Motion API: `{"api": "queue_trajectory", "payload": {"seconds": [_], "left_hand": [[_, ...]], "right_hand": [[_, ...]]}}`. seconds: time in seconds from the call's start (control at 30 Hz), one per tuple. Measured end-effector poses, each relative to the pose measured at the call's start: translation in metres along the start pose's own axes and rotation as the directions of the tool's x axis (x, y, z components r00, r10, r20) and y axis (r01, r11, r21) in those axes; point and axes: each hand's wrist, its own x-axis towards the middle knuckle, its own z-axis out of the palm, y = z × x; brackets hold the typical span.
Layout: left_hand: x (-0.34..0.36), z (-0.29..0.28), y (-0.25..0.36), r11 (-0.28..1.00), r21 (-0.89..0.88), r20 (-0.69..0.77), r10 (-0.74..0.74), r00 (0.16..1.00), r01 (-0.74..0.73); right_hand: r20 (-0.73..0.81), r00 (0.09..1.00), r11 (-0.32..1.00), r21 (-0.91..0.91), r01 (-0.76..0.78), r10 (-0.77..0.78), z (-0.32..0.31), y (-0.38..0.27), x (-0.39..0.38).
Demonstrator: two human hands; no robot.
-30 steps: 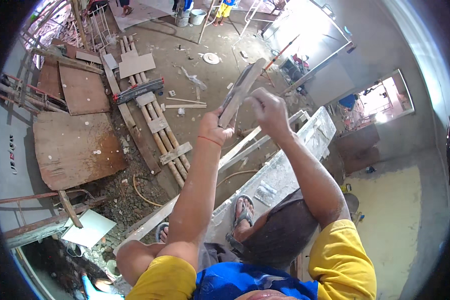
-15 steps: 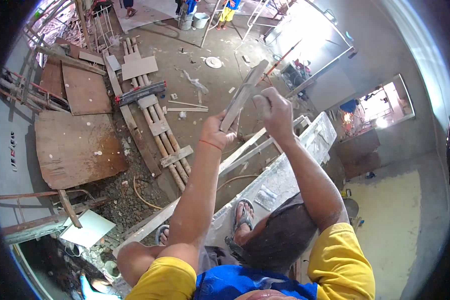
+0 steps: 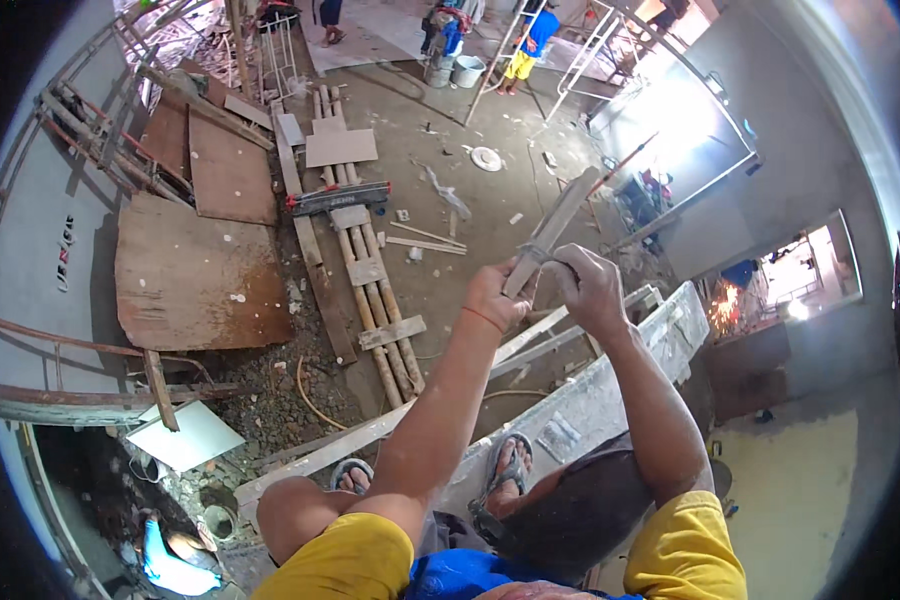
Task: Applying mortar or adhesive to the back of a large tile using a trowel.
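My left hand [image 3: 500,297] is closed round the lower end of a long, flat, grey-white strip [image 3: 567,212], smeared and tilted up to the right. Its material cannot be told. My right hand [image 3: 592,290] is beside it with fingers curled in a pinch. Those fingertips meet or nearly meet the strip at a grey band or lump just above my left hand. Whether they hold anything small is hidden. Beneath my arms, my sandalled feet rest on a whitish, plaster-stained plank [image 3: 630,360].
The floor lies well below the plank. To the left are bamboo poles [image 3: 358,265] with boards across them, a grey-red long box [image 3: 340,198], plywood sheets [image 3: 205,275] and rubble [image 3: 270,385]. A person in blue and yellow [image 3: 530,45] stands far off by scaffolding. Sparks [image 3: 727,308] show near a wall opening.
The whole view has shifted, so the room appears further right and lower. My right hand has come down along the strip, its fingertips now at the grey band near my left hand.
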Motion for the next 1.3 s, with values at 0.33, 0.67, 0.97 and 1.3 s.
{"api": "queue_trajectory", "payload": {"seconds": [0.33,0.67,0.97,1.3], "left_hand": [[0.001,-0.001,0.005,0.992,0.086,-0.046,0.099,0.994,-0.095],[-0.006,0.008,0.007,0.965,0.207,0.016,0.16,0.987,-0.159],[-0.001,0.007,0.004,0.926,0.239,-0.136,0.329,0.935,-0.291],[-0.015,0.026,-0.008,0.944,0.193,-0.138,0.297,0.945,-0.268]], "right_hand": [[0.077,0.988,0.989,-0.038,0.14,-0.137,0.007,-0.002,-0.004],[0.178,0.978,0.992,-0.035,0.12,-0.112,0.008,-0.015,-0.005],[0.122,0.992,0.999,0.019,0.031,-0.033,0.007,-0.016,-0.005],[0.136,0.991,0.999,0.046,-0.016,0.01,0.007,-0.014,-0.006]]}}
